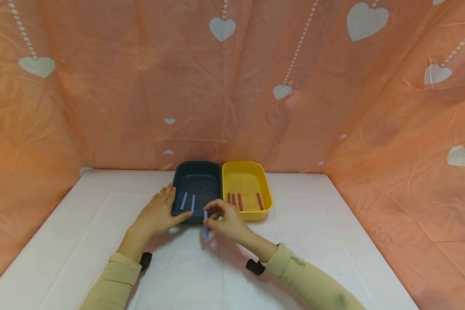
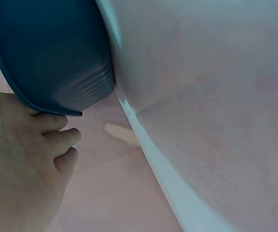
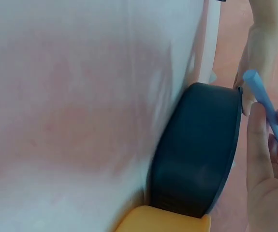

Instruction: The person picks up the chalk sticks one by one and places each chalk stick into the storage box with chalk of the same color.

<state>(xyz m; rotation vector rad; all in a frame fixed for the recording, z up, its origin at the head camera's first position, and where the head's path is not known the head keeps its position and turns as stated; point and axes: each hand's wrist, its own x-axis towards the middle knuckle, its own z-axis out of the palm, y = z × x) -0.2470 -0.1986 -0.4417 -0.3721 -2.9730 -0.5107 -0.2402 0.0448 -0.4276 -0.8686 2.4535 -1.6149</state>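
Note:
My right hand pinches a blue chalk stick between thumb and fingertips, above the near rim of a dark blue tray. In the right wrist view the chalk stick slants past the fingertips, its flat end showing. My left hand rests along the tray's left side, fingers extended, with the thumb reaching over the near rim. In the left wrist view its fingers lie against the rim. Two more blue chalk sticks lie inside this tray.
A yellow tray stands right beside the dark one, with several dark red sticks in it. Both trays sit near the far edge of a white-covered table. Orange curtain with white hearts hangs behind and at both sides.

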